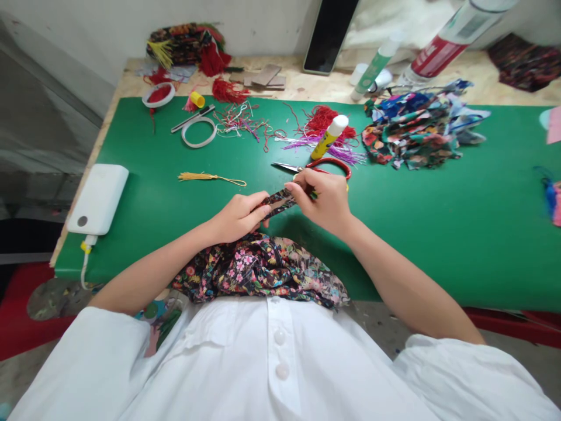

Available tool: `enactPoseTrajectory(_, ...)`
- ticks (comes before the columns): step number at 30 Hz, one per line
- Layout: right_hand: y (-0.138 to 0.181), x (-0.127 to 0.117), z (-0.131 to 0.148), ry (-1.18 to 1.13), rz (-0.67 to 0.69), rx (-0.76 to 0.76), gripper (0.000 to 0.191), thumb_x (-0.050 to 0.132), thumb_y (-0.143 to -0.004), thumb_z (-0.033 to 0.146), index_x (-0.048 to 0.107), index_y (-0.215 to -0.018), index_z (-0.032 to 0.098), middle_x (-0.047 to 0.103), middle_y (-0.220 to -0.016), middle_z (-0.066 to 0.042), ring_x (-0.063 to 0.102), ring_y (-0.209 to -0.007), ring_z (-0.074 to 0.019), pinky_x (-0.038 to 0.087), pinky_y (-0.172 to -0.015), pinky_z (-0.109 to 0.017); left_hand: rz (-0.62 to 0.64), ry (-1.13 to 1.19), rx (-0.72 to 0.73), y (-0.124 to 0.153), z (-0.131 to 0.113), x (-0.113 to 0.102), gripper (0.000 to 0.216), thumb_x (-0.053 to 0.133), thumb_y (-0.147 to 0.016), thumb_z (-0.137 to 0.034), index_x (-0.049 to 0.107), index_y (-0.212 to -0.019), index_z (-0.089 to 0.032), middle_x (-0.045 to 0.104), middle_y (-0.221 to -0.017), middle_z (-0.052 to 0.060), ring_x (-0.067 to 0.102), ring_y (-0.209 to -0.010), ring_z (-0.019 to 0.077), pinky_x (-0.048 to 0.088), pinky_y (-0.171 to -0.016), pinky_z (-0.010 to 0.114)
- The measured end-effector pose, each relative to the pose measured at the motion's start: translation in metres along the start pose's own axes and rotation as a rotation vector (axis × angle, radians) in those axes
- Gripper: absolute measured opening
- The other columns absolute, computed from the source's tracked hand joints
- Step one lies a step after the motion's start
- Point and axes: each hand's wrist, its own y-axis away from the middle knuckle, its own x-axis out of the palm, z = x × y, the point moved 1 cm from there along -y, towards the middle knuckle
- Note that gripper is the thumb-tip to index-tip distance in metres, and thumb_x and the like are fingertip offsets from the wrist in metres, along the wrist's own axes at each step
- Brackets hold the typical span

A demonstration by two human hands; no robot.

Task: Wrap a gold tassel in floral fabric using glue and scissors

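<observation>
A narrow folded strip of dark floral fabric (280, 203) is stretched between my two hands over the mat's front part. Its left end lies in my left hand (239, 217), with thumb and fingers closed on it. My right hand (326, 199) pinches the other end; its curled fingers are partly hidden. Just beyond that hand rest red-handled scissors (287, 167), blades pointing left. A yellow glue stick (326, 140) with a white cap lies behind them. Below my hands, a bunched dark floral cloth (263, 266) gathers at the table's front edge against my white shirt.
On the green mat (438, 234) are a yellow tassel (199, 176), a tape roll (198, 132), red threads (328, 121) and a fabric scrap heap (416, 128). A white power bank (99, 199) sits left, its cable hanging down. A phone (329, 35) leans at the back.
</observation>
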Motion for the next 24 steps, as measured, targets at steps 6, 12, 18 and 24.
enactPoseTrajectory(6,0.0,-0.003,-0.003,-0.078,0.077,-0.019,0.051,0.037,-0.101,0.059,0.045,-0.068,0.022,0.041,-0.055,0.002,0.036,-0.05,-0.0119,0.029,-0.055,-0.029,-0.006,0.004,0.011,0.0,-0.003,-0.002,0.029,0.044,-0.096,-0.038,0.053,-0.077,-0.018,0.052,-0.058,-0.005,0.051,-0.058,0.0115,0.038,-0.061,0.023)
enactPoseTrajectory(12,0.0,-0.003,-0.003,-0.28,0.093,0.104,0.059,0.033,-0.099,0.068,0.049,-0.068,0.021,0.04,-0.057,0.002,0.036,-0.053,-0.0121,0.029,-0.055,-0.03,-0.015,0.046,-0.005,0.0,-0.001,-0.002,0.027,0.046,-0.095,-0.037,0.051,-0.075,-0.018,0.055,-0.059,-0.004,0.049,-0.054,0.0105,0.036,-0.058,0.023)
enactPoseTrajectory(18,-0.001,-0.003,-0.003,-0.167,0.073,0.025,0.039,0.051,-0.098,0.052,0.056,-0.077,0.02,0.046,-0.056,0.004,0.037,-0.049,-0.0107,0.03,-0.052,-0.027,-0.014,0.06,-0.03,0.0,-0.003,-0.002,0.026,0.05,-0.093,-0.038,0.052,-0.076,-0.018,0.059,-0.061,-0.004,0.049,-0.055,0.0101,0.034,-0.057,0.022)
enactPoseTrajectory(24,0.001,-0.001,-0.011,0.123,0.076,-0.107,0.037,0.056,-0.095,0.055,0.061,-0.08,0.021,0.056,-0.06,-0.001,0.049,-0.055,-0.0149,0.033,-0.056,-0.028,-0.023,0.055,-0.054,0.0,-0.001,-0.001,0.025,0.051,-0.091,-0.037,0.052,-0.074,-0.018,0.059,-0.059,-0.004,0.049,-0.053,0.01,0.035,-0.056,0.021)
